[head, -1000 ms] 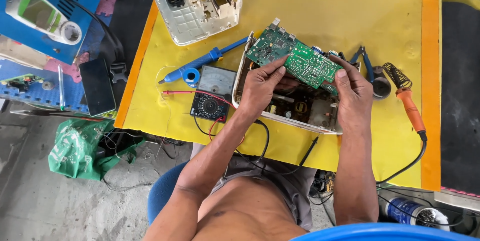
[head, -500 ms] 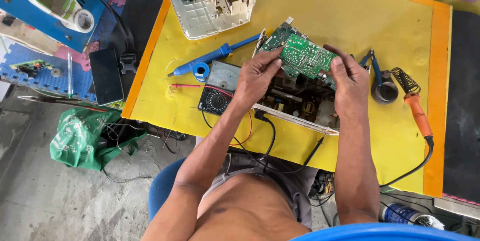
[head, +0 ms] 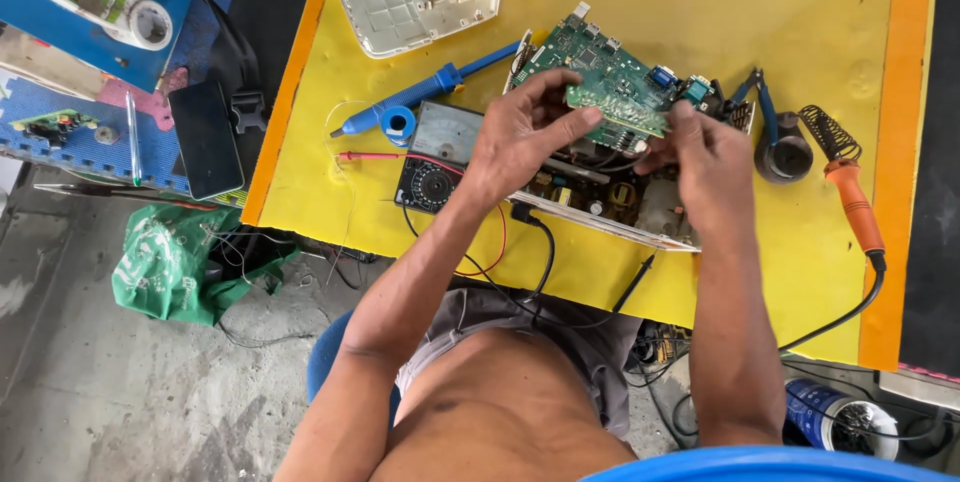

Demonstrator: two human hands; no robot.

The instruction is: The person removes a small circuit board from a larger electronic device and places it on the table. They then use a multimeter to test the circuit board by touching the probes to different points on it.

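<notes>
While both hands, left (head: 520,137) and right (head: 705,157), pinch the green board (head: 615,82) by its edges above the open chassis (head: 610,207), fingers should stay off components and lift level.

Green circuit board (head: 610,82), populated with components, tilted, held above an open metal chassis (head: 610,207)

Single head-worn view, looking steeply down from above the seated body, close over the yellow counter (head: 800,32); both forearms rising from the bottom edge, concrete floor (head: 120,392) at left. No second view.
</notes>
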